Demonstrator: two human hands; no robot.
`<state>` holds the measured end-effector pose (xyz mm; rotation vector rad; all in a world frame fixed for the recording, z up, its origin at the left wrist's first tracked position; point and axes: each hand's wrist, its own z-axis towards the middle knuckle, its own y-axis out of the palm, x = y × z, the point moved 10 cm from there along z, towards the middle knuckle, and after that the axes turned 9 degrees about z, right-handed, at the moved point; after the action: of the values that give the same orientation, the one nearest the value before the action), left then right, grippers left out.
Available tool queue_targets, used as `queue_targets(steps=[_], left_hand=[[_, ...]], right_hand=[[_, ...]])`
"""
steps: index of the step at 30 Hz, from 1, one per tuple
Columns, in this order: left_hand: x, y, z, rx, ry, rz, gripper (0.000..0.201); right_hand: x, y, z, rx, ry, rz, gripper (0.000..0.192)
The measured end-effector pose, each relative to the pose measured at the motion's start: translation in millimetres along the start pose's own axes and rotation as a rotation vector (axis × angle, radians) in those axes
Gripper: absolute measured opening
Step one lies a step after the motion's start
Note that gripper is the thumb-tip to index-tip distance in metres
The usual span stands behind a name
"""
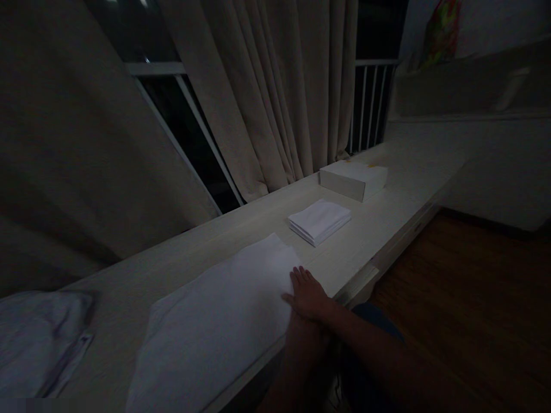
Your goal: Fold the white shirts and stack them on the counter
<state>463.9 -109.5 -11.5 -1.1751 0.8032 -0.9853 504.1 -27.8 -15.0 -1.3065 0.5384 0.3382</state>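
Observation:
A wide white cloth lies spread on the long pale counter, its near edge close to the counter's front. My right hand rests on the cloth's right edge, fingers stretched out and lying flat, the thumb pointing left. Just beneath it is my left hand, partly covered by the right one and in deep shadow; its fingers are hidden. Beyond my hands sits a neatly folded stack of white cloth, with its layers showing at the near side.
A white box stands farther along the counter. Crumpled white fabric lies at the far left. Beige curtains hang behind the counter. An open drawer front juts out near my right arm. The room is dim.

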Motion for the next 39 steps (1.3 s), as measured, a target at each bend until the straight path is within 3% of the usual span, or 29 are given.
queue_targets(steps=[7, 14, 19, 26, 28, 30, 33, 35, 37, 39], left_hand=[[-0.7, -9.1, -1.3, -0.021, 0.012, -0.018, 0.072], [-6.8, -5.5, -4.5, -0.052, -0.007, -0.101, 0.073], [-15.0, -15.0, -4.6, -0.012, -0.039, -0.155, 0.077], [-23.0, -41.6, -0.1, 0.03, -0.008, -0.226, 0.068], [-40.5, -46.3, -5.4, 0.022, -0.043, -0.274, 0.066], [-73.4, -45.6, -21.1, -0.018, -0.129, -0.286, 0.06], [-137.0, -40.1, -65.1, -0.101, -0.292, -0.16, 0.057], [-167.1, -35.9, -96.4, -0.149, -0.335, -0.059, 0.061], [-180.1, -31.8, -118.3, -0.163, -0.33, 0.006, 0.063], [-180.8, -28.8, -127.9, -0.148, -0.315, 0.043, 0.065]], right_hand=[[12.6, 30.2, 81.2, -0.092, 0.03, -0.045, 0.093], [21.1, 42.0, 149.2, -0.073, 0.056, -0.154, 0.093], [29.6, 47.7, 193.7, -0.057, 0.127, -0.194, 0.088], [31.9, 55.7, 212.3, -0.006, 0.157, -0.242, 0.085], [32.5, 54.1, 212.6, -0.012, 0.156, -0.247, 0.084], [30.4, 49.9, 213.1, -0.023, 0.158, -0.249, 0.084], [9.5, 43.9, 208.9, -0.034, 0.136, -0.249, 0.082], [-26.6, 45.3, 196.1, -0.025, 0.03, -0.239, 0.079], [-79.1, 57.3, 170.1, -0.038, -0.18, -0.205, 0.076], [-133.5, 82.9, 132.3, -0.133, -0.444, -0.141, 0.073]])
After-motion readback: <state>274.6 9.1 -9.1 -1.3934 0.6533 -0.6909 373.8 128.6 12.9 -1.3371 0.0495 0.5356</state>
